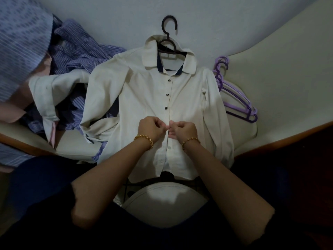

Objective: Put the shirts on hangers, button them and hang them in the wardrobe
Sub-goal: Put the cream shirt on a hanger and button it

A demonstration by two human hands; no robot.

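at the far left is a blurred blue patterned cloth (23, 42). beside it a heap of blue checked and striped shirts (81, 51) lies crumpled on the pale sheeted surface (126, 18), with a white garment (54, 91) draped over its near side. the heap presses against one sleeve of the cream long-sleeved shirt (144, 98). that shirt lies flat, front up, in the middle of the surface on a dark plastic hanger (168, 33) whose hook points away. three dark buttons are fastened down its front; below the hands the front is unfastened. the left hand (152, 129) and right hand (183, 130), each with a gold bracelet at the wrist, meet at the front opening, fingers curled and pinching its edges. just right of the shirt lies a stack of purple plastic hangers (234, 98).
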